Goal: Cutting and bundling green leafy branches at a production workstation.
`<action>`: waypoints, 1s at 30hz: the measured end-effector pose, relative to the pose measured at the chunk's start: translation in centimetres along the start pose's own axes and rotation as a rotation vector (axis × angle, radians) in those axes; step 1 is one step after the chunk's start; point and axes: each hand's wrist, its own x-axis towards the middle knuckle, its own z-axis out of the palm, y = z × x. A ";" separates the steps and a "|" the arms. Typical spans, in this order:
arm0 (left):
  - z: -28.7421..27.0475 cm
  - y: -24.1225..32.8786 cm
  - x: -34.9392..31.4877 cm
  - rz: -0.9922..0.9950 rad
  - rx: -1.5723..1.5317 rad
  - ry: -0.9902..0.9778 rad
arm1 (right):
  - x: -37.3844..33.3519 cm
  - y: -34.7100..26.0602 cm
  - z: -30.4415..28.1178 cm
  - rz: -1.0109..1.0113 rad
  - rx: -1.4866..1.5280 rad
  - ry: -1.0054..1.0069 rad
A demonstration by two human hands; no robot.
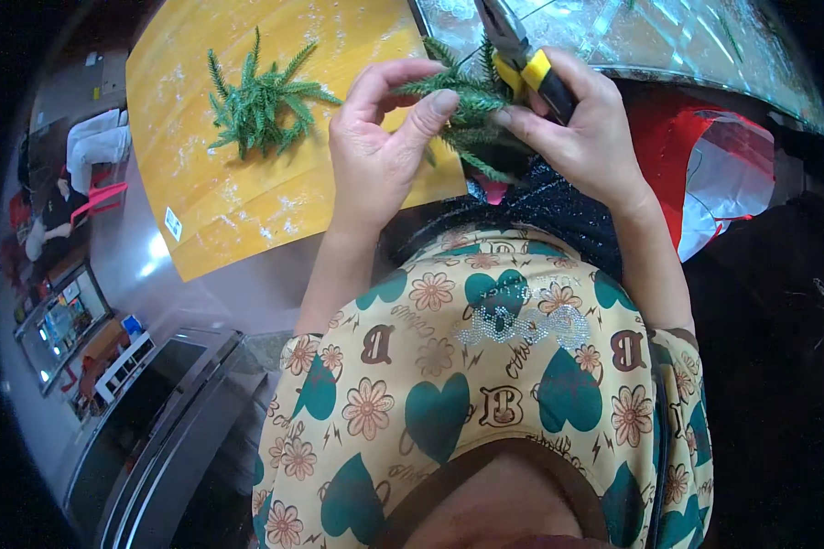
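In front of my chest, both hands are raised around a green artificial pine sprig [471, 105]. My left hand [375, 151] is closed on its left side, the thumb and fingers pinching the needled twigs. My right hand [590, 137] is wrapped round a pair of pliers [505, 32] with yellow and black handles, jaws pointing up and away. Its thumb also touches the sprig's right side. Where the twigs join is hidden by the fingers and needles. A bunch of similar green sprigs [264, 112] lies to the left on the yellow board [320, 197].
A glass-topped table [668, 37] with green scraps stands at the far right. Below it hangs a red and whitish bag [664, 156]. At far left, a person in light trousers [96, 151] sits by a pink-red stool [108, 194]. Dark, shiny furniture [165, 375] stands lower left.
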 end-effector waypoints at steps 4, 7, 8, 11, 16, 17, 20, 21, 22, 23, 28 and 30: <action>-0.7 0.5 0.3 -0.041 0.031 -0.140 | -0.5 0.3 0.4 -0.008 -0.111 0.039; -0.9 0.5 0.4 -0.230 -0.181 -0.290 | -0.6 0.4 0.6 -0.024 -0.176 0.119; -0.9 0.3 0.5 -0.231 -0.182 -0.290 | -0.6 0.4 0.6 -0.023 -0.177 0.119; -1.0 -0.6 0.7 -0.318 -0.290 -0.362 | -0.3 0.4 0.7 -0.193 -0.270 0.206; -0.3 -0.3 0.3 -0.349 -0.235 -0.415 | -0.3 0.9 0.7 -0.216 -0.295 0.253; -0.2 -0.1 0.3 -0.338 -0.232 -0.456 | -0.3 0.8 0.6 -0.188 -0.298 0.255; 0.0 0.3 0.2 -0.317 -0.224 -0.543 | -0.4 0.8 0.6 -0.130 -0.307 0.263; -0.2 0.2 0.2 -0.369 -0.218 -0.594 | -0.4 1.1 0.7 -0.165 -0.314 0.251; -0.5 0.2 0.2 -0.422 -0.211 -0.645 | -0.5 1.3 0.9 -0.201 -0.321 0.239; -0.5 0.1 0.2 -0.474 -0.203 -0.695 | -0.5 1.5 0.9 -0.236 -0.327 0.227; -0.1 -0.3 -0.6 -0.269 -0.187 -0.366 | 0.6 1.4 -0.1 -0.226 -0.295 0.212; -0.7 -0.3 -0.8 -0.195 -0.192 -0.235 | 0.2 -0.2 -1.2 0.195 -0.057 0.064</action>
